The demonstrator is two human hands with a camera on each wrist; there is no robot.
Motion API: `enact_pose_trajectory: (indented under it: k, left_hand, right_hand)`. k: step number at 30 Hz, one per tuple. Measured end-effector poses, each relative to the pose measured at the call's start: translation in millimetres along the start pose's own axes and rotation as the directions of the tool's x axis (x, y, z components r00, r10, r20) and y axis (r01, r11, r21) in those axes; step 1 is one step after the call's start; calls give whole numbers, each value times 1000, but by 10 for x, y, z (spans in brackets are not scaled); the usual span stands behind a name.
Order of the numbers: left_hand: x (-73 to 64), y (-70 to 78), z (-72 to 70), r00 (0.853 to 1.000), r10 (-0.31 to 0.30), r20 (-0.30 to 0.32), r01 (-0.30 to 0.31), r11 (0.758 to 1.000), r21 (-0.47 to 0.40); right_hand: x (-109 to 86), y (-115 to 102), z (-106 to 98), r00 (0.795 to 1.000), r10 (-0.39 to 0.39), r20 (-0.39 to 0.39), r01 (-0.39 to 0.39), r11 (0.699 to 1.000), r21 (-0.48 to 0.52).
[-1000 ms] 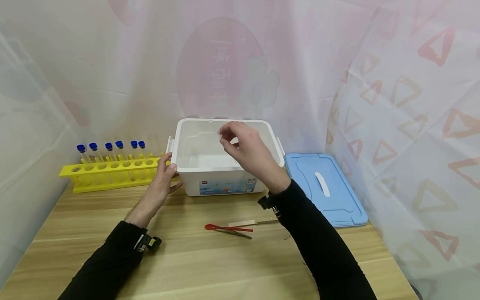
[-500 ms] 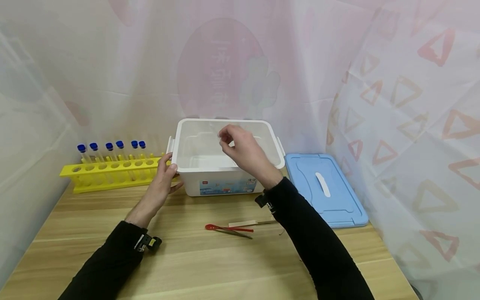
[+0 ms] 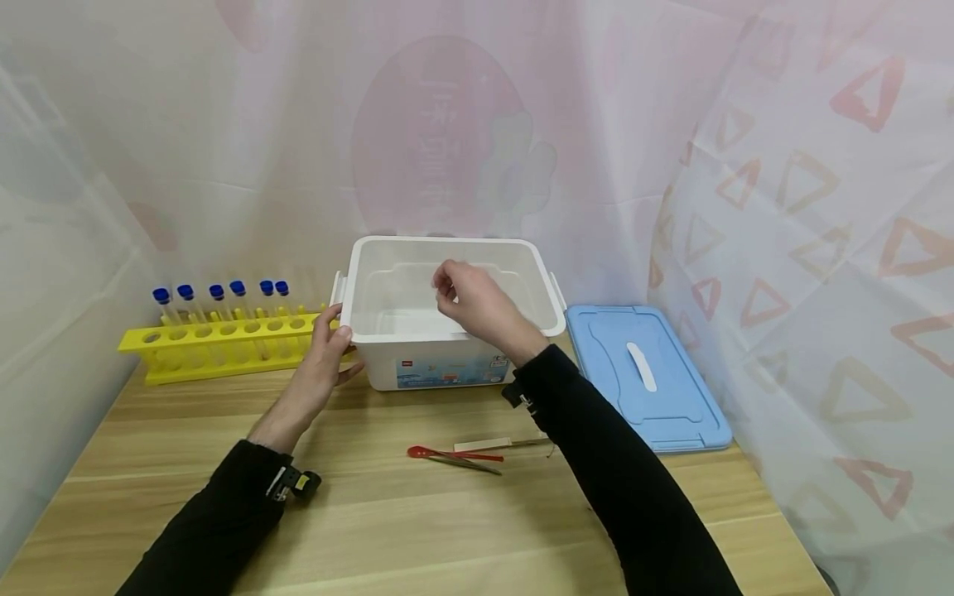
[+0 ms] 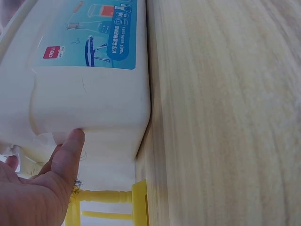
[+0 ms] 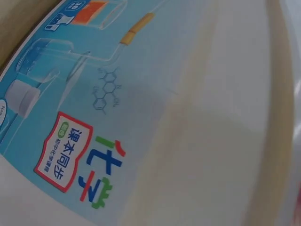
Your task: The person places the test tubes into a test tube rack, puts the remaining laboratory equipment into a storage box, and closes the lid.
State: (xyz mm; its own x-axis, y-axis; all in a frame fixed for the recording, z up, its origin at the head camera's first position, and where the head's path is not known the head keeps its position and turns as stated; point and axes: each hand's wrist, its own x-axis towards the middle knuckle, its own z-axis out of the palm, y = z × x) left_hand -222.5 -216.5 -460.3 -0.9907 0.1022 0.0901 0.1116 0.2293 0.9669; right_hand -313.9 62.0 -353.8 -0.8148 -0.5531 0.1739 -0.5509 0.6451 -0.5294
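1. The right hand has dipped a bit lower over the open white box since before.
2. The box sits on the wooden table.
3. The right fingers are curled in; I can't tell if they hold anything.
4. The left hand is spread, touching the box's left side.
5. Left: yellow rack, blue-capped tubes.
6. Right: blue lid.
7. In front: red spoon.

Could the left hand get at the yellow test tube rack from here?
Probably yes: the left hand is beside the rack's right end, with nothing visible blocking it. It touches the left side of the white plastic bin, though, so it would likely have to let go first.
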Motion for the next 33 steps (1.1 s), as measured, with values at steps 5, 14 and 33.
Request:
enact_pose_trajectory:
  k: [5,14,33]
  left_hand:
    - [-2,-3,-4,1000,1,1,-1,1000,-3]
    - [-9,13,-3,1000,14,-1,-14,1000,5]
    - [-9,3,-1,1000,-6,6,6,1000,-1]
  right_hand:
    - [79,130,61,999,-6,51,6,1000,0]
    - [265,328,145,990,6,141,1,999,-48]
    - [190,226,79,931,102,351,-84,994,-66]
